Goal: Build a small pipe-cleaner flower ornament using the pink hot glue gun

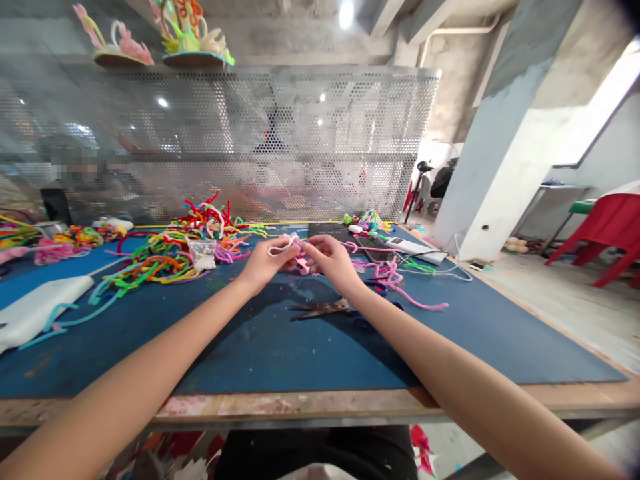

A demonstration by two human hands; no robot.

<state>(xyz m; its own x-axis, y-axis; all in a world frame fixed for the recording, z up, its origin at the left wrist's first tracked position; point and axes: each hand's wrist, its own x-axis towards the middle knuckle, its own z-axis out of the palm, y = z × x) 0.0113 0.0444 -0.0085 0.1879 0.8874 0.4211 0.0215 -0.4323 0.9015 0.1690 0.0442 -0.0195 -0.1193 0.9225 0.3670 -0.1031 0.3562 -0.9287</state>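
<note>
Above the middle of the blue table mat [240, 360], both my hands meet around a small pink and purple pipe-cleaner piece [302, 264]. My left hand [264, 264] pinches it from the left, and a loop of white pipe cleaner [281, 249] curves over those fingers. From the right, the bent fingers of my right hand [331, 259] close on the same piece. My fingers hide much of its shape. Below my hands, scissors [323, 307] with dark blue handles lie on the mat, partly under my right forearm.
Colourful pipe cleaners [155, 260] are heaped to the left, with a clear bag [203, 255] beside them. A white object [43, 307] lies at far left. Pink pipe cleaners [395, 277] and a white power bank-like box [415, 249] lie right. A perforated metal screen [225, 147] stands behind.
</note>
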